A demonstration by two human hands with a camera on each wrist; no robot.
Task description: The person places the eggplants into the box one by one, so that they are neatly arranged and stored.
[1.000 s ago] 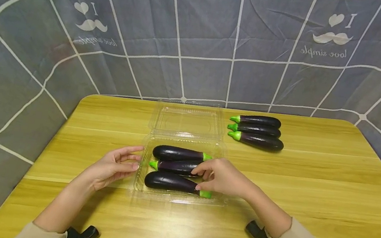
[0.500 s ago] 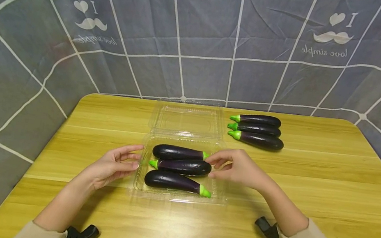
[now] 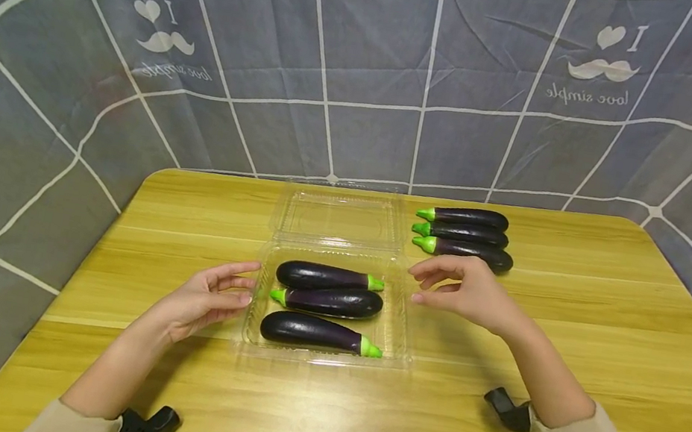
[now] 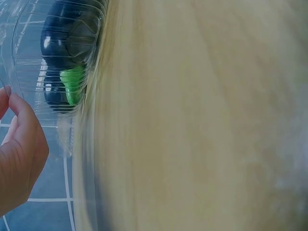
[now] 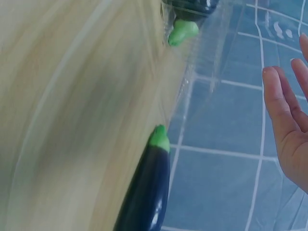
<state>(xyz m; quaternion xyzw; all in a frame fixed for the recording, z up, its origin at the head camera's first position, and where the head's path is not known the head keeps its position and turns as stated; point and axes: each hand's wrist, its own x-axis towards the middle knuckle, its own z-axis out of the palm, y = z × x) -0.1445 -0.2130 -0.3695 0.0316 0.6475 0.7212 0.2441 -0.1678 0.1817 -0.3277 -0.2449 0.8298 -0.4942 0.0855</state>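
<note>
A clear plastic clamshell container (image 3: 323,360) sits on the table, its lid (image 3: 340,219) folded back. Three dark purple eggplants with green stems lie inside: a rear eggplant (image 3: 323,277), a middle eggplant (image 3: 332,301) with its stem to the left, and a front eggplant (image 3: 310,331). My left hand (image 3: 206,303) touches the container's left rim with relaxed fingertips; the left wrist view shows the thumb and a finger right at that rim. My right hand (image 3: 470,292) holds nothing, loosely curved above the table just right of the container.
Beyond my right hand, three more eggplants (image 3: 468,234) lie side by side at the back, stems to the left. The wooden table (image 3: 313,422) ends at a grey curtain (image 3: 371,144) with white lines. Each wrist wears a black camera (image 3: 149,428).
My right hand has let go of the middle eggplant and moved right and back, off the container. The middle eggplant now lies between the other two. My left hand has stayed at the rim.
</note>
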